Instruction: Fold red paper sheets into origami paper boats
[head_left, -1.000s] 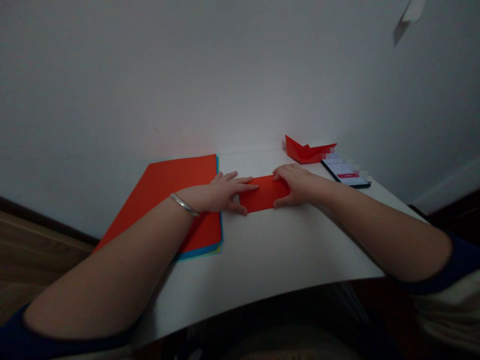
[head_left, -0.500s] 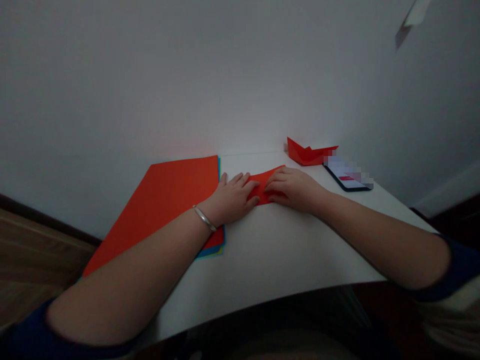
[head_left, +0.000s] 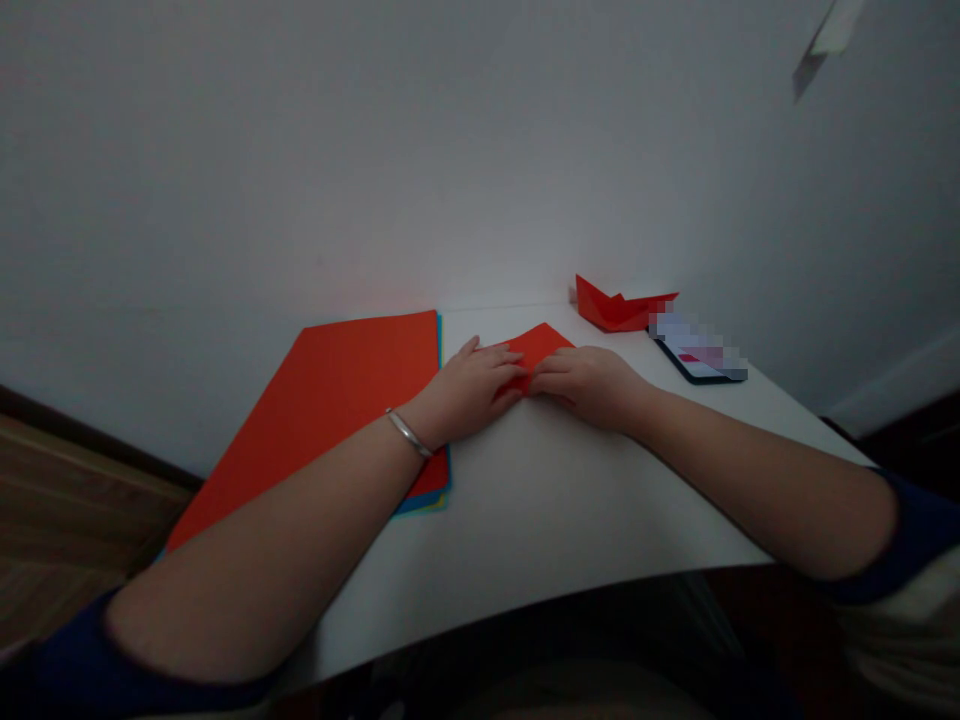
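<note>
A small folded piece of red paper (head_left: 541,342) lies at the middle of the table, with a peak pointing away from me. My left hand (head_left: 480,388) grips its left part, thumb at the near edge and fingers over the top. My right hand (head_left: 589,382) holds the right part, fingertips close together and almost meeting the left ones. Both hands cover much of the paper, so its lower folds are hidden. A silver bangle (head_left: 409,433) circles my left wrist.
A stack of coloured paper (head_left: 352,380), red sheet on top, lies under my left forearm. Against the wall stands a folded red paper boat (head_left: 619,312), with a phone (head_left: 697,355) beside it at the right. The white table's (head_left: 555,520) front edge runs below my arms.
The red paper's visible outline has changed from a slanting strip to a pointed peak. My left fingers have drawn closer together, and both hands have shifted slightly on the paper.
</note>
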